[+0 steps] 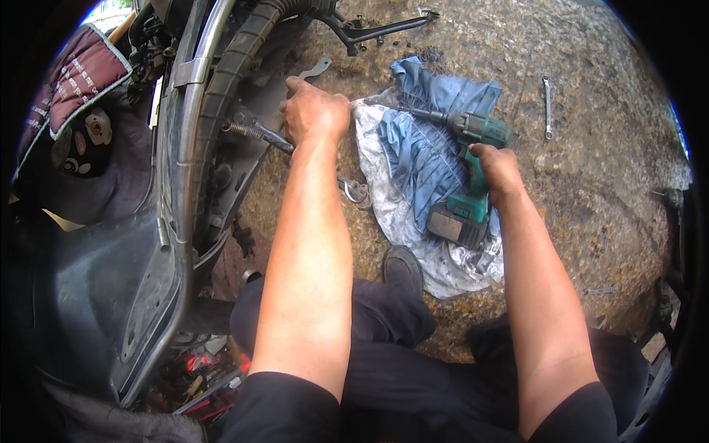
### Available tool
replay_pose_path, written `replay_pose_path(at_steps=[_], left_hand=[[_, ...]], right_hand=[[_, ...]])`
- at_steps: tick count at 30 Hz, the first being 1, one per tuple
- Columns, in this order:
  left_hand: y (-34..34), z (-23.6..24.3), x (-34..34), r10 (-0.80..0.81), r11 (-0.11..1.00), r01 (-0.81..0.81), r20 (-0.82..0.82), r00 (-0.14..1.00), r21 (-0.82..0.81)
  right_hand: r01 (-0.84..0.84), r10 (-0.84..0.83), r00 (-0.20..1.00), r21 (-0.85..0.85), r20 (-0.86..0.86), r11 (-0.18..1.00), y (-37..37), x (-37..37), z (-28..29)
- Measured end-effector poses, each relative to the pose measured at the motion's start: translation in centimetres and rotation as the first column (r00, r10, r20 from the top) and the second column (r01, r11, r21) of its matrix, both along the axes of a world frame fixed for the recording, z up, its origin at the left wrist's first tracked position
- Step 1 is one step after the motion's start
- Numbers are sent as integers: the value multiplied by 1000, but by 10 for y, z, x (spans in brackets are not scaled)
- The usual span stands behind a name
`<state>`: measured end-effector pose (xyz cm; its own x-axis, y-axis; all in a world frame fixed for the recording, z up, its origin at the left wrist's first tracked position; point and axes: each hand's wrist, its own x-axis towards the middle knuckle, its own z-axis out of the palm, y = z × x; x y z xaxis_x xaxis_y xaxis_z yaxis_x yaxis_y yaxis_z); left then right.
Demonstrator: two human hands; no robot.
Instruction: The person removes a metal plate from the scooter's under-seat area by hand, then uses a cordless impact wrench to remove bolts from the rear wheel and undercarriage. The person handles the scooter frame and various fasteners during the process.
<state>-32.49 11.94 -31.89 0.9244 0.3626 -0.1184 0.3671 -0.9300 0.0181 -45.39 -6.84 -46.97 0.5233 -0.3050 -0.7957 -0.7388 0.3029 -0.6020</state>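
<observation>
Power driver (480, 129), probably hefty, rigid and best gripped by its handle (476, 179), is spanning blue cloth (413, 140) at two o'clock, right hand (502, 171) grasping it there, while the left hand (317, 111), near eleven, is hiding whether it holds anything.

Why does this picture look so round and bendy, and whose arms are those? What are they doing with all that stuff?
There's no robot here, just a person with bare hands. A wide camera on their head looks down, so edges bend and arms come up from the bottom.

The right hand holds a green power tool by its handle, its long bit pointing toward the left hand. The left hand's fingers are curled near metal parts, but I can't see exactly what they grip.

On the rough ground lie a blue cloth, a pale cloth partly under it, and a wrench. A silvery tube runs along the left.
</observation>
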Motion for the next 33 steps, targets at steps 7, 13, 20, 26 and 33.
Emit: replay_pose_path(at_steps=[7, 13, 20, 26, 33], left_hand=[[-2, 3, 4, 95, 995, -92, 91, 991, -37], [4, 3, 5, 93, 984, -49, 254, 963, -174], [4, 6, 8, 144, 954, -53, 297, 944, -294], [-2, 20, 5, 175, 918, -38, 317, 932, -395], [-12, 24, 5, 201, 863, -10, 325, 924, -506]], right_hand=[[-82, 83, 997, -103, 2, 991, 1, -5, -19], [-245, 225, 969, -279, -103, 928, 6, -11, -16], [-407, 321, 910, -422, -261, 810, 19, -9, -4], [-416, 314, 907, -486, -279, 769, 28, -8, -15], [-167, 179, 983, -223, 32, 960, 14, -6, -6]])
